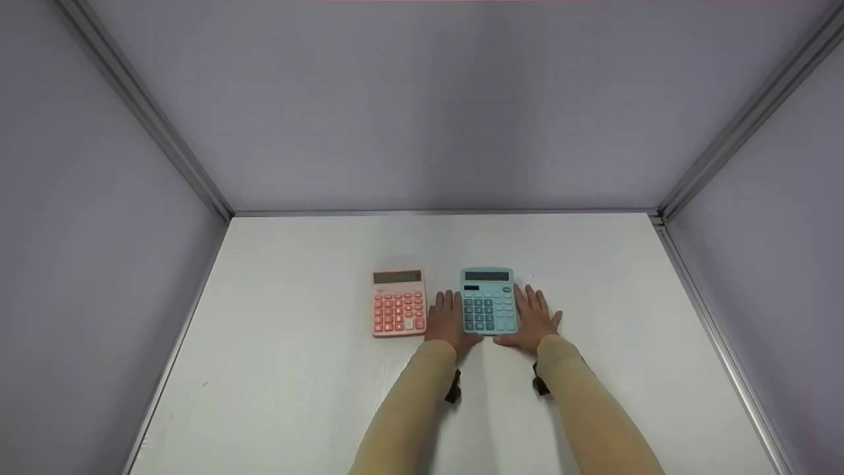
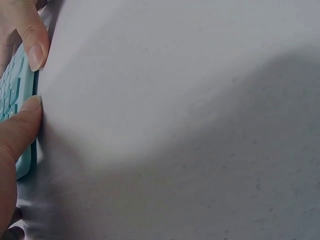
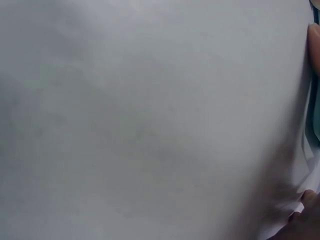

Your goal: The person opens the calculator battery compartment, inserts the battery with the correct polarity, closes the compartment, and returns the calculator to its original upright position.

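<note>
A light blue calculator lies face up on the white table, display toward the back wall. Along its left side lies my left hand, fingers straight and pointing forward. My right hand is set against the opposite side, its fingers also extended. Both thumbs reach inward to the calculator's near edge. In the left wrist view, the two thumbs are at that edge of the blue calculator. Just left of my left hand sits a pink calculator, also face up.
Grey-violet panels stand around the white table, with a back wall and side walls. Metal profiles run along the table's edges. A small dark device is worn at my left wrist, another at my right.
</note>
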Available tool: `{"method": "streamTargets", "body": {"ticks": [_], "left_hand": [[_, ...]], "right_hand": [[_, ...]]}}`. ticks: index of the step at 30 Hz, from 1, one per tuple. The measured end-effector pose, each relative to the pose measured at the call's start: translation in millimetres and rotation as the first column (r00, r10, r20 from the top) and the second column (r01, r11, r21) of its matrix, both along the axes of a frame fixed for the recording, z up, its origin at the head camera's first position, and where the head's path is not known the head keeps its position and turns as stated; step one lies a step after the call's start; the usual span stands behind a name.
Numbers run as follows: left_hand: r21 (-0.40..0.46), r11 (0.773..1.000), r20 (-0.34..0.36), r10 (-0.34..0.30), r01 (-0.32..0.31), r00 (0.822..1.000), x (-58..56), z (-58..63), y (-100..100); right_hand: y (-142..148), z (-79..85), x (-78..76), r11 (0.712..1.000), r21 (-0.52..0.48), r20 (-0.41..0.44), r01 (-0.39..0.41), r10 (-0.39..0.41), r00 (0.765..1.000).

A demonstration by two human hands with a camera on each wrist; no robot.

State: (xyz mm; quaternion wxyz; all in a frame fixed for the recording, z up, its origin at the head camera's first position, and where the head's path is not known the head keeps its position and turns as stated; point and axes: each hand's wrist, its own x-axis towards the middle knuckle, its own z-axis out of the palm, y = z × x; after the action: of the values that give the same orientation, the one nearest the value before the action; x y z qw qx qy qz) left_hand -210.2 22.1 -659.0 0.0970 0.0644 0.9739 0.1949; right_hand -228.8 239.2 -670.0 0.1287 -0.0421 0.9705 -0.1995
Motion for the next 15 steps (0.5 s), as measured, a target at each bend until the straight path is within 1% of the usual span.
{"method": "streamTargets", "body": {"ticks": [5, 8, 10, 12, 15], "left_hand": [[-0.014, 1.000, -0.003, 0.005, -0.005, 1.000, 2.3, 1.6, 1], [-0.015, 1.000, -0.021, -0.004, 0.004, 1.000, 2.0, 2.1, 1], [-0.006, 1.000, -0.037, -0.020, 0.020, 0.999, 2.8, 2.3, 1], [0.014, 0.999, -0.049, -0.041, 0.041, 0.998, 5.2, 5.3, 0], [0.068, 0.994, -0.059, -0.083, 0.087, 0.995, 9.5, 13.8, -1]], "right_hand": [[-2, 6.3, 1.9, 1.000, -0.013, 0.003, -0.001, 0.001, 1.000], [-3, 8.1, -0.1, 1.000, 0.002, 0.005, 0.002, -0.002, 1.000], [-2, 8.6, -1.7, 1.000, 0.003, 0.012, 0.010, -0.010, 1.000], [0, 10.3, -2.2, 1.000, -0.005, 0.023, 0.016, -0.016, 1.000], [5, 15.8, 0.4, 0.999, -0.027, 0.038, 0.024, -0.023, 0.999]]}}
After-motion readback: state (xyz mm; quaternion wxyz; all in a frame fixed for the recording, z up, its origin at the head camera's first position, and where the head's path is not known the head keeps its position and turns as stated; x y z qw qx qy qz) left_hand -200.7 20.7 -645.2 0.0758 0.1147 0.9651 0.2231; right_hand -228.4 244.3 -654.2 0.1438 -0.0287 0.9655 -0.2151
